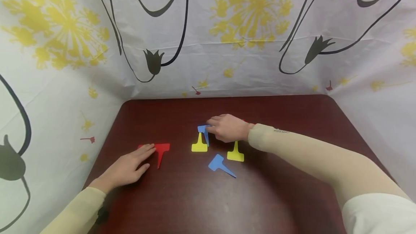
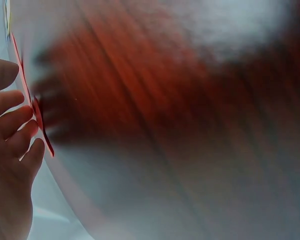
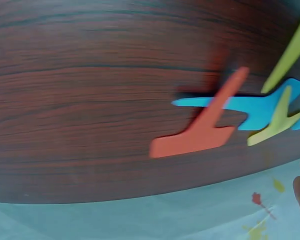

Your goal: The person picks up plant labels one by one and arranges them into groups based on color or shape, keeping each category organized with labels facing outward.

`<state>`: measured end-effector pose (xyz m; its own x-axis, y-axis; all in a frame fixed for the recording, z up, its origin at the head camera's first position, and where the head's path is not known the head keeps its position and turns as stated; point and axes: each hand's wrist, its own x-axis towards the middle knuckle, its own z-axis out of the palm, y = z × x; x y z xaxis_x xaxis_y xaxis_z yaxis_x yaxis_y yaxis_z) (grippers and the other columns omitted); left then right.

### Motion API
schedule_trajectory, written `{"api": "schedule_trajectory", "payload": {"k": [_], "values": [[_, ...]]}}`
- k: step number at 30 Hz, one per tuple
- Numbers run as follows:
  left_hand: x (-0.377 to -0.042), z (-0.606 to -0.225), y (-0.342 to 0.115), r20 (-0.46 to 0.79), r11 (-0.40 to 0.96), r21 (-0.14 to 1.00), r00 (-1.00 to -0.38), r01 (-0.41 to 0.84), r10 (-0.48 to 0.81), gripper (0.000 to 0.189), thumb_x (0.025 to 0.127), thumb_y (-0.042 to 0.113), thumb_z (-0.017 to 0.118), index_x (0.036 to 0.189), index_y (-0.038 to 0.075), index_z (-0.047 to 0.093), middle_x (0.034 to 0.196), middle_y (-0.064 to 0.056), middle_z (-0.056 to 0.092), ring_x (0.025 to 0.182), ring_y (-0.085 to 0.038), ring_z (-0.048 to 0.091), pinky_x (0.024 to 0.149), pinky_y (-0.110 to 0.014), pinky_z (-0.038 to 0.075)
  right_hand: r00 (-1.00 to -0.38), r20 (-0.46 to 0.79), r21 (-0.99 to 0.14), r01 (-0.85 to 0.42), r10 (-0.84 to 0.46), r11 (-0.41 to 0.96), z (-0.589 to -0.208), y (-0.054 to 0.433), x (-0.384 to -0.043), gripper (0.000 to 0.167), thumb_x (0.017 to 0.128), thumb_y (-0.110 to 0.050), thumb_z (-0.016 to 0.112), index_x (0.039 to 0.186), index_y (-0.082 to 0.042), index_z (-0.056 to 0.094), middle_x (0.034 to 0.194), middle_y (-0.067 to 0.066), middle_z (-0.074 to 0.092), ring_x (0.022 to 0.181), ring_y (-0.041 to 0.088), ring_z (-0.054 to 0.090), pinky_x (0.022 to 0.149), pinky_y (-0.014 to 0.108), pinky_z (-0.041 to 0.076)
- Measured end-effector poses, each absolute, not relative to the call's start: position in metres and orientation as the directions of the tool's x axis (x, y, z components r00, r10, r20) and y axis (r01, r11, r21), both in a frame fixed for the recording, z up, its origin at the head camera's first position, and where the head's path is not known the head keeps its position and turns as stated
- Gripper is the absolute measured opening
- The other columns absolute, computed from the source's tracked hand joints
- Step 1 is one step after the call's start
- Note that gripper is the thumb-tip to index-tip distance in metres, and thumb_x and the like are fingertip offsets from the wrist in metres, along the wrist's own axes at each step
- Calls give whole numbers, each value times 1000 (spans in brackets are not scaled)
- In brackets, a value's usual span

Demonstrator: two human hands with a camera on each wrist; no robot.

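Note:
My left hand (image 1: 128,165) rests with straight fingers on a red T-shaped plant label (image 1: 160,148). Red shows on both sides of the fingertips; whether it is one label or two is hidden. In the left wrist view the fingertips (image 2: 27,120) lie along the red edge. My right hand (image 1: 227,128) reaches over the table, its fingertips touching a blue plant label (image 1: 202,129). Below that lies a yellow label (image 1: 199,147). Another yellow label (image 1: 235,155) is partly under my right wrist. In the right wrist view a red label (image 3: 195,137) overlaps a blue one (image 3: 260,110).
A loose blue label (image 1: 217,163) lies nearer me, its point to the right. The dark red-brown table (image 1: 195,198) has rounded far corners. Patterned white cloth (image 1: 208,60) hangs behind and on both sides.

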<state>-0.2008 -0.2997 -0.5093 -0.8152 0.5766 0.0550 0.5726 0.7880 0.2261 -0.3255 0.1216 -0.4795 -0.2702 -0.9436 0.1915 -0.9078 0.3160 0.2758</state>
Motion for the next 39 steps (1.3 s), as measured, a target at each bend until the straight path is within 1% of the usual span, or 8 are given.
{"api": "schedule_trajectory", "payload": {"k": [2,5,9,17,25,30,35,39], "values": [[-200,-510,-302,58,793,228,-821,565,568,60,98,27,65,153,13,46,159,-7,38,144,-27,37,106,-52,43,-282,186,278,-904,-941,325,-479,131,-326,32,91,-13,60,121,-13,70,117,7,67,105,21,64,84,37,57],[-200,-511,-303,66,800,222,-827,557,558,59,98,27,64,152,12,46,159,-8,38,145,-28,36,106,-53,43,-305,163,285,-896,-938,341,-478,146,-325,33,91,-15,66,123,-12,69,122,8,66,110,23,63,88,40,56],[-199,-511,-305,72,816,205,-840,540,538,58,99,28,63,151,9,47,159,-10,39,145,-31,35,107,-53,42,-316,158,299,-887,-935,351,-477,163,-322,34,89,-19,74,121,-10,70,118,9,66,108,24,63,87,40,57],[-198,-514,-306,61,828,204,-851,522,521,60,99,29,63,152,8,46,159,-11,38,146,-32,34,108,-53,41,-364,192,278,-870,-911,407,-475,198,-316,39,86,-15,69,125,-9,67,119,7,65,107,24,63,85,40,57],[-197,-515,-305,72,825,206,-849,527,524,59,99,28,63,152,8,46,159,-10,37,146,-32,34,108,-53,40,-411,155,255,-862,-899,438,-473,230,-310,46,82,-16,77,127,-10,68,117,8,64,106,25,63,81,40,59],[-197,-515,-304,83,823,202,-846,531,526,60,99,28,63,152,8,45,160,-10,37,146,-31,34,108,-53,40,-396,136,282,-863,-908,419,-478,243,-308,46,82,-13,76,127,-9,69,119,10,66,108,28,64,84,43,58],[-197,-513,-301,98,815,201,-839,543,535,60,99,28,63,152,8,45,160,-9,36,146,-30,33,108,-52,41,-360,144,306,-869,-922,388,-483,246,-305,41,85,-15,75,126,-8,70,118,9,68,108,27,65,87,44,57],[-196,-512,-298,104,803,206,-828,559,551,61,99,28,64,153,9,45,160,-8,36,146,-29,34,109,-52,40,-330,136,352,-865,-934,357,-486,243,-303,41,86,-16,78,124,-6,71,118,11,69,107,28,67,88,46,56]]}}
